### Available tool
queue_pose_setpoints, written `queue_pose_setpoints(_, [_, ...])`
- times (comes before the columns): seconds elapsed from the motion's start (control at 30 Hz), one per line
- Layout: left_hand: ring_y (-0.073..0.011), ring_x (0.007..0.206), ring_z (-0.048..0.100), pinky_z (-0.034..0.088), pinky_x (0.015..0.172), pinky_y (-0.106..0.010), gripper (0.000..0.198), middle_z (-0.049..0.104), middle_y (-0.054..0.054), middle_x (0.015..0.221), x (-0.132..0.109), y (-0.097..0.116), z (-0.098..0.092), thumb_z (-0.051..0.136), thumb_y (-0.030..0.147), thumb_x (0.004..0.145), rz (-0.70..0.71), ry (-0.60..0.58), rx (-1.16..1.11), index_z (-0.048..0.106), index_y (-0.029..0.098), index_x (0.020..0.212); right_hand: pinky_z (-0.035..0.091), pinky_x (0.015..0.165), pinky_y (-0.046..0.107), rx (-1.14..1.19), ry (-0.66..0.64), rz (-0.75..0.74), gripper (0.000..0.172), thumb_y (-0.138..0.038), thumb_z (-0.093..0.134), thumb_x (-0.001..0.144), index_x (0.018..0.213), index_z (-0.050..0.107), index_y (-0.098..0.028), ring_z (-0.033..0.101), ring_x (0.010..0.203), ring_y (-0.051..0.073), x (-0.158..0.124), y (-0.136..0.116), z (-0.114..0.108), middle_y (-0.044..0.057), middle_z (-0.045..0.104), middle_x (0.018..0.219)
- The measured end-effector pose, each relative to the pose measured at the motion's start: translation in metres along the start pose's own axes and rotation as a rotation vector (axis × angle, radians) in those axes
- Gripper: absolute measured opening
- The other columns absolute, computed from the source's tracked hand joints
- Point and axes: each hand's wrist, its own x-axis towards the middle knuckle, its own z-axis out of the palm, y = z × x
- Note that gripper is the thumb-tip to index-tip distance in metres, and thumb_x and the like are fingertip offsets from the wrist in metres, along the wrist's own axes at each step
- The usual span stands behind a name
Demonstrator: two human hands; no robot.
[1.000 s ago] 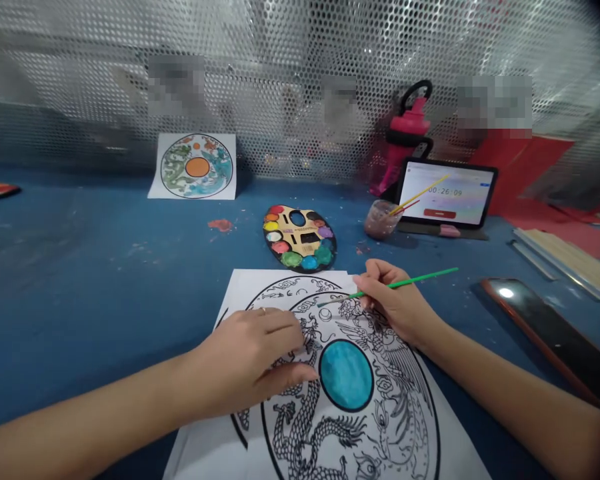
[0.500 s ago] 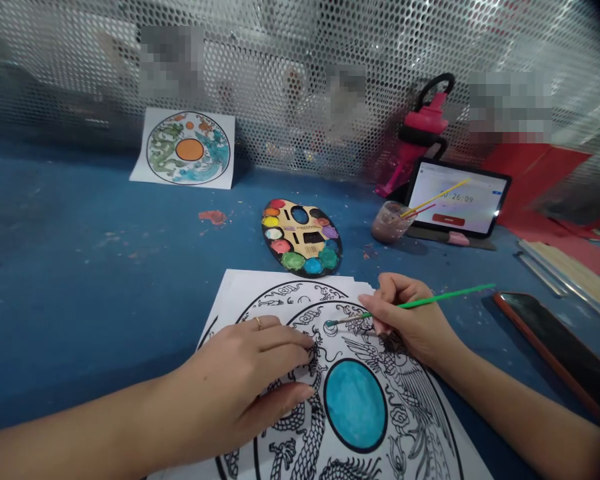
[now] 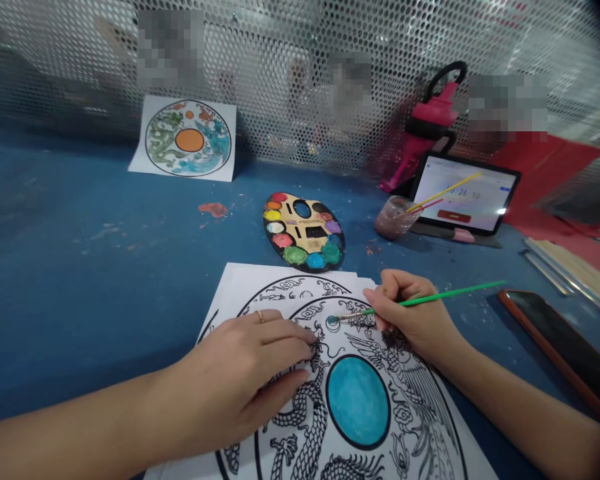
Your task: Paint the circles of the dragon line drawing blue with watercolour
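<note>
Right hand (image 3: 410, 310) pinches green paintbrush (image 3: 450, 293) between thumb and fingers, handle slanting up to the right. Bristle end sits at small circle motif (image 3: 333, 325) near the top of the line-art sheet (image 3: 341, 341), a bit of teal showing there. Left hand (image 3: 253, 370) palm down on the sheets, fingers extended and thumb apart, nothing seen in its grip; 1 gold ring (image 3: 261, 317) on it. Line-art sheet lies right in front of the person, on top of at least 1 under-sheet (image 3: 235, 280), both on blue tabletop (image 3: 95, 267). Printed dragon and bird mostly uncolored, big center disc (image 3: 358, 401) filled blue. Paint palette (image 3: 300, 243) just beyond the sheets' far edge, can't tell if touching. Beyond it to the right: clear cup (image 3: 393, 220) with murky liquid and 2 thin handles, 1 yellow (image 3: 453, 189), 1 red (image 3: 433, 204). Tablet (image 3: 467, 190) stands behind cup, timer partly hidden, ends in 26:10. Pink bottle (image 3: 415, 150) leans by the mesh panel (image 3: 265, 60). Colored sheet (image 3: 155, 120) with orange disc propped against mesh, far left. Phone (image 3: 555, 347) lies right of right hand, red-brown case edge showing. Pinkish paint smear (image 3: 213, 210) left of palette
</note>
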Motion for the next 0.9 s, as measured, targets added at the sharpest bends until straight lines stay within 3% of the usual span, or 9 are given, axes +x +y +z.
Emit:
queue_pose_setpoints(0.27, [-0.0180, 0.089, 0.061, 0.052, 0.079, -0.031, 0.022, 0.067, -0.005, 0.104, -0.0008, 0.0004, 0.0003, 0.045, 0.019, 0.091, -0.015, 0.000, -0.012, 0.064, 0.018, 0.103, 0.034, 0.036, 0.017, 0.051, 0.015, -0.006, 0.035, -0.028, 0.069, 0.076, 0.057, 0.040, -0.020, 0.046, 0.036, 0.006, 0.0000, 0.0037, -0.0042, -0.005, 0.055, 0.043])
queue_pose_setpoints(0.47, [-0.0178, 0.090, 0.061, 0.053, 0.080, -0.030, 0.022, 0.067, -0.005, 0.106, -0.0008, -0.0011, 0.0009, 0.045, 0.018, 0.090, -0.010, 0.004, -0.026, 0.063, 0.018, 0.103, 0.044, 0.041, 0.018, 0.078, -0.095, 0.081, 0.032, -0.029, 0.072, 0.072, 0.060, 0.043, -0.020, 0.059, 0.044, 0.010, 0.0014, 0.0007, -0.0050, 0.000, 0.065, 0.053])
queue_pose_setpoints(0.9, [-0.0173, 0.089, 0.062, 0.054, 0.079, -0.030, 0.022, 0.068, -0.006, 0.103, 0.0005, -0.0009, 0.0007, 0.046, 0.018, 0.089, -0.008, 0.021, -0.017, 0.065, 0.018, 0.102, 0.044, 0.039, 0.020, 0.047, -0.093, 0.061, 0.034, -0.028, 0.070, 0.073, 0.057, 0.040, -0.021, 0.054, 0.042, 0.009, 0.0023, 0.0020, -0.0044, -0.002, 0.059, 0.051])
